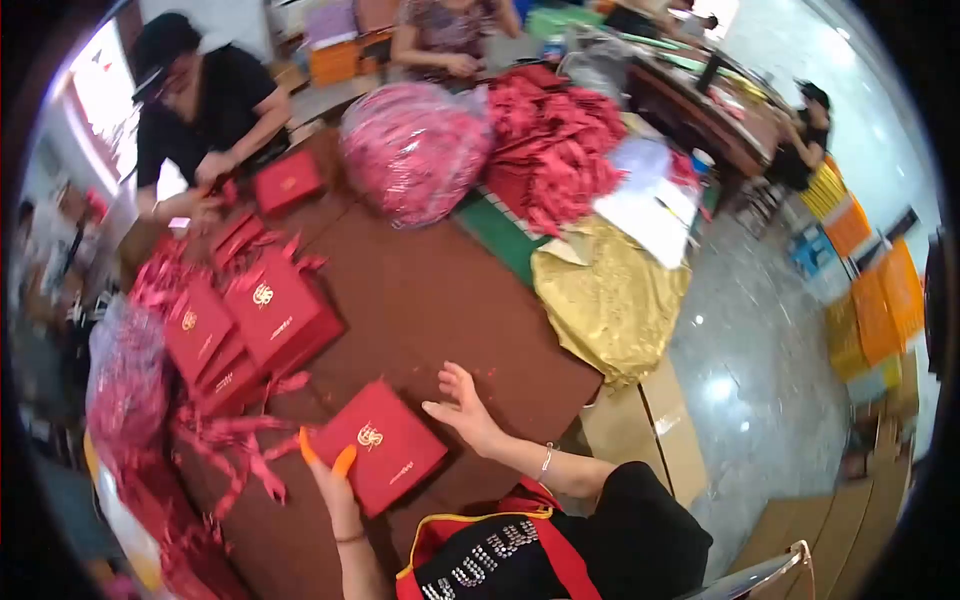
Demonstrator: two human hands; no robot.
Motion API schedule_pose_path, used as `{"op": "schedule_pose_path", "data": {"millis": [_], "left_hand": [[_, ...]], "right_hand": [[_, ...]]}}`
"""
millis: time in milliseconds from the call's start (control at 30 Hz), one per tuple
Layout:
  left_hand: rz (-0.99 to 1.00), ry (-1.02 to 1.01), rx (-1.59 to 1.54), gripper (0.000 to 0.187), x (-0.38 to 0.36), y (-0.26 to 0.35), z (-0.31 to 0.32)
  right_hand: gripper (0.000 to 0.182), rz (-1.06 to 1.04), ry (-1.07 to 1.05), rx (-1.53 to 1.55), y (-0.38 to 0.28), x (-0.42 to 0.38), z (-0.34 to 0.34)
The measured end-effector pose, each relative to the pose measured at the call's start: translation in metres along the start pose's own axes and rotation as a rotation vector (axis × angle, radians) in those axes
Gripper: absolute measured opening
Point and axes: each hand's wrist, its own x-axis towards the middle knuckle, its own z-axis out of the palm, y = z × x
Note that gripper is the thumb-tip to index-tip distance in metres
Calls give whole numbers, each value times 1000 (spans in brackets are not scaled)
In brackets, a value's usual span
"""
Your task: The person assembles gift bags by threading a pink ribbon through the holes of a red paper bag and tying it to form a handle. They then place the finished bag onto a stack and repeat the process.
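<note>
A red box [385, 450] with a gold emblem lies near the front edge of the brown table. My left hand [332, 478], with orange coverings on its fingertips, is at the box's left side, thumb over its top and fingers along its edge. To the right of the box, my right hand [462, 408] is raised with fingers apart and nothing in it. Farther left stand more red boxes [282, 312] in stacks, with red ribbons [240, 445] strewn around them.
A plastic bag of pink-red material [418, 150], a red ribbon heap [560, 140] and gold wrapping [615, 295] lie along the far and right side of the brown table [400, 290]. A co-worker [205, 110] handles red items at the far left. Orange crates [885, 300] stand right.
</note>
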Motion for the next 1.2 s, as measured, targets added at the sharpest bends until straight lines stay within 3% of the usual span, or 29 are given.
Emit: {"op": "schedule_pose_path", "data": {"millis": [33, 100, 200, 267, 433, 600, 667, 800, 867, 933, 1000, 1133, 1200], "left_hand": [[-46, -6, -68, 81, 0, 0, 5], [45, 6, -86, 82, -5, 0, 20], [203, 41, 304, 82, 0, -4, 22], [161, 60, 193, 85, -8, -7, 23], [71, 3, 83, 91, -11, -2, 32], [193, 127, 162, 89, -15, -16, 36], [270, 103, 531, 79, -15, -29, 25], [274, 111, 636, 64, -13, -8, 22], [68, 73, 576, 49, -1, 9, 0], [321, 116, 1142, 47, 18, 34, -25], [831, 24, 1476, 58, 54, 37, -49], [873, -119, 1597, 61, 103, 42, -59], [711, -158, 1611, 63, 117, 36, -63]], "right_hand": [[73, 15, -21, -8, -5, 3, -4], [79, 28, -146, -102, -8, 6, -2], [79, 105, -310, -71, -8, -2, 12], [75, -13, -397, -94, 5, -13, 17], [71, 91, -420, -20, -15, -21, 12], [70, 76, -499, -94, -16, -9, 9], [71, 113, -459, -43, -17, -9, 9], [72, 45, -463, -185, -14, -6, 1], [73, 40, -471, -169, -6, -3, -1], [72, 54, -433, -170, -10, -6, 2], [70, 64, -430, -201, -9, -8, 2], [68, 103, -384, -184, -11, -9, 0], [67, 105, -392, -190, -13, -9, -2]]}}
